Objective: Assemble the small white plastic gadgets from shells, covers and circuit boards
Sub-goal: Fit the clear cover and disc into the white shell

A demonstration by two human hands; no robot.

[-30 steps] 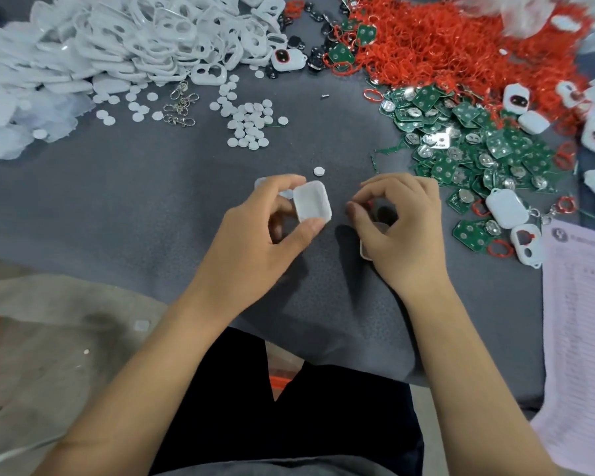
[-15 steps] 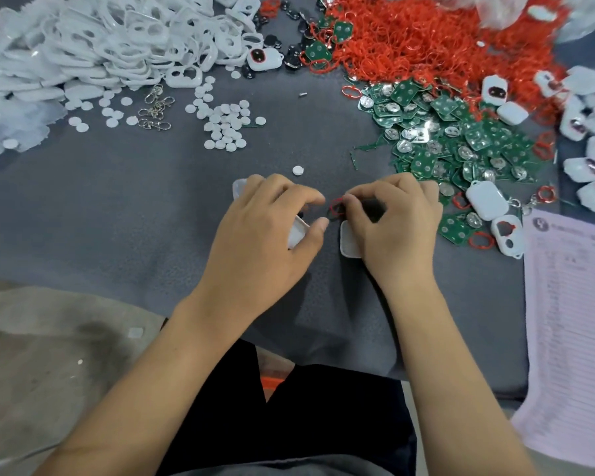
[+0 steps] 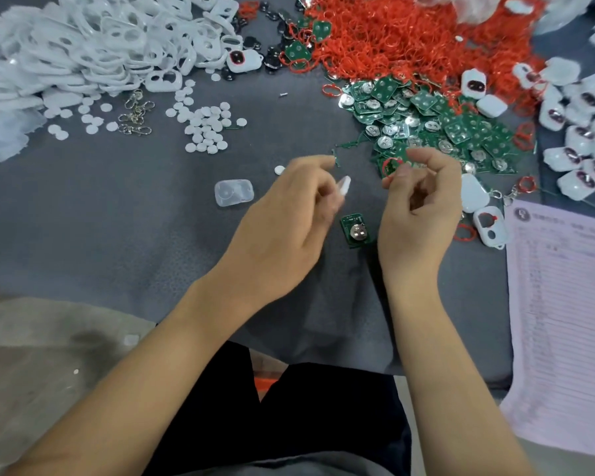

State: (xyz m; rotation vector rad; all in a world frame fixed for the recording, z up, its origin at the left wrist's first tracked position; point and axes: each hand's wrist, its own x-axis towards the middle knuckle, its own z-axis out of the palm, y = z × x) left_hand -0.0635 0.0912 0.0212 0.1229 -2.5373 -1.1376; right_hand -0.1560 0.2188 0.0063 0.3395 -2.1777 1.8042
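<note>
With a white shell piece (image 3: pixel 345 187) pinched in the left hand (image 3: pixel 289 221) and a red ring (image 3: pixel 391 166) pinched in the right hand (image 3: pixel 423 204), the circuit board (image 3: pixel 355 231) lying between them could be knocked aside.

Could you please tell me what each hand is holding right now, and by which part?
The left hand grips a white plastic piece, mostly hidden. The right hand pinches a red ring at its rim.
</note>
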